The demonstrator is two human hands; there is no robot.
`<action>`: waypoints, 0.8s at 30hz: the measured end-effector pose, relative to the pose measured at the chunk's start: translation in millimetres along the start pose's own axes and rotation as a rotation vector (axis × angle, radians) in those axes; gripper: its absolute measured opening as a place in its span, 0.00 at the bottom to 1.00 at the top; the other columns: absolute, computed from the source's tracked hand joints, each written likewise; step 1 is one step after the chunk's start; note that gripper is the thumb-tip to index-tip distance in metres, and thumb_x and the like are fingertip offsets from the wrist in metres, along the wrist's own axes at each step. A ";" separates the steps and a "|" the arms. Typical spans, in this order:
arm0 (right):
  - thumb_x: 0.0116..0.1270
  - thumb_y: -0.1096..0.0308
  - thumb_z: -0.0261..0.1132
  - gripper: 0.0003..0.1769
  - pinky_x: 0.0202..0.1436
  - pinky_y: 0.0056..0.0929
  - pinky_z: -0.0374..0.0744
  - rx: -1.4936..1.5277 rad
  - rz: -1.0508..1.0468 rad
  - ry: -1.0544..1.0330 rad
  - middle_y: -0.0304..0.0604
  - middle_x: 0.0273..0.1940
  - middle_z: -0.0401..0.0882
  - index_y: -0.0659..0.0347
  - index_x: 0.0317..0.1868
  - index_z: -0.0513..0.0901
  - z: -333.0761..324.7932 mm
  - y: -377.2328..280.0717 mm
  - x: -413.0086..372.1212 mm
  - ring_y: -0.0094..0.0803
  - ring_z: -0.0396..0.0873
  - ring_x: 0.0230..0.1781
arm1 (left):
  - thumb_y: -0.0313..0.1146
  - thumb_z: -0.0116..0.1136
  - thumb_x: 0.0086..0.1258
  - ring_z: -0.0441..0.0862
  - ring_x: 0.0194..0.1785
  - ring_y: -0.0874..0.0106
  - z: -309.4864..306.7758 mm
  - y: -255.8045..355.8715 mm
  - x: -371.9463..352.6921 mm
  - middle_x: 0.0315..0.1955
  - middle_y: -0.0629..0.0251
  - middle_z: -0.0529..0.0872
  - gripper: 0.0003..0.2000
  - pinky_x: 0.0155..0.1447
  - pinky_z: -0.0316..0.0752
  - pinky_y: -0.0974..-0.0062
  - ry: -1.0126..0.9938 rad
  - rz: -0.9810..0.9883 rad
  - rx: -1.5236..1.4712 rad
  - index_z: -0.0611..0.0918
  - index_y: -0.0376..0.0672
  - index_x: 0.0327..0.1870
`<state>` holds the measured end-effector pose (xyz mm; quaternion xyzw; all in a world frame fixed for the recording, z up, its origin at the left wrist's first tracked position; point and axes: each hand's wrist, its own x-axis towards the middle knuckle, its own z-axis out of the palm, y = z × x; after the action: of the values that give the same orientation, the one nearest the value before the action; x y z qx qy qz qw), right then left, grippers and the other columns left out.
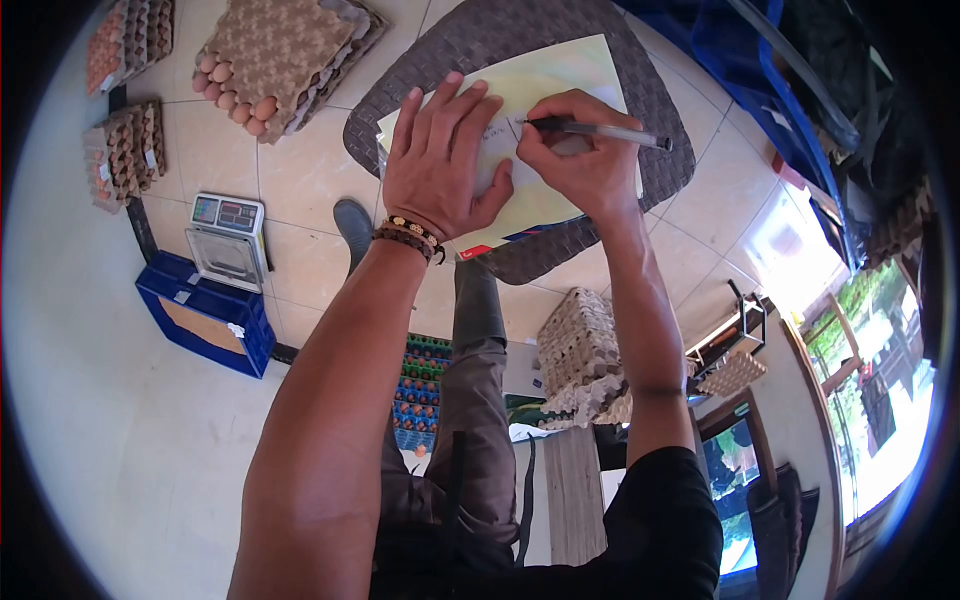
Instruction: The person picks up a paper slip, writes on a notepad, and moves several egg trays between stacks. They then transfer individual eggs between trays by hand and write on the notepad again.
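My right hand [578, 150] grips a grey pen [610, 132] whose tip rests on a pale yellow-green sheet of paper [545, 75]. My left hand [438, 160] lies flat on that sheet with fingers spread, a beaded bracelet at the wrist. The paper lies on a dark woven stool top [400, 100], with a red and blue edge of something [500, 243] showing under the sheet's near side.
Egg trays with brown eggs [270, 60] and more stacked trays [125, 150] sit on the tiled floor. A digital scale [228, 240] stands on a blue crate [205, 315]. Empty stacked cartons [585, 360] and a colourful tray [420, 385] lie near my legs. Blue fabric [740, 60] hangs nearby.
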<state>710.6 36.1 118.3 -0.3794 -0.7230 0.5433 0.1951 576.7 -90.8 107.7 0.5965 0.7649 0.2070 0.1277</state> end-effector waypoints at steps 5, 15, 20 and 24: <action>0.54 0.76 0.73 0.09 0.35 0.25 0.86 -0.015 -0.008 0.032 0.43 0.29 0.86 0.66 0.36 0.83 1.6 1.6 0.1 0.28 0.88 0.30 | 0.46 0.60 0.62 0.64 0.75 0.62 -0.3 0.9 -0.2 0.66 0.64 0.72 0.29 0.79 0.53 0.53 0.002 0.001 0.005 0.74 0.47 0.65; 0.54 0.76 0.72 0.08 0.34 0.24 0.86 -0.010 -0.034 0.025 0.43 0.29 0.85 0.65 0.35 0.84 1.1 1.7 -0.5 0.27 0.87 0.29 | 0.46 0.60 0.62 0.65 0.75 0.61 0.3 0.8 -0.2 0.65 0.64 0.73 0.29 0.79 0.53 0.53 0.005 0.003 0.008 0.74 0.46 0.65; 0.53 0.76 0.72 0.08 0.34 0.24 0.85 0.066 0.000 0.083 0.42 0.30 0.85 0.65 0.34 0.84 4.4 5.9 -2.1 0.26 0.86 0.28 | 0.46 0.60 0.62 0.65 0.75 0.61 -0.2 0.1 0.1 0.65 0.63 0.73 0.29 0.79 0.53 0.53 -0.001 0.003 0.009 0.74 0.46 0.65; 0.52 0.76 0.73 0.08 0.33 0.23 0.85 0.022 -0.029 0.077 0.43 0.29 0.85 0.65 0.34 0.84 2.5 3.4 -1.3 0.26 0.87 0.28 | 0.46 0.60 0.62 0.65 0.75 0.61 -0.5 0.8 0.2 0.65 0.63 0.73 0.29 0.79 0.53 0.53 -0.008 0.003 0.012 0.74 0.46 0.65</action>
<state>710.8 34.0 114.4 -0.3873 -0.7144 0.5335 0.2346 577.1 -90.5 108.5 0.5989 0.7648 0.2004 0.1270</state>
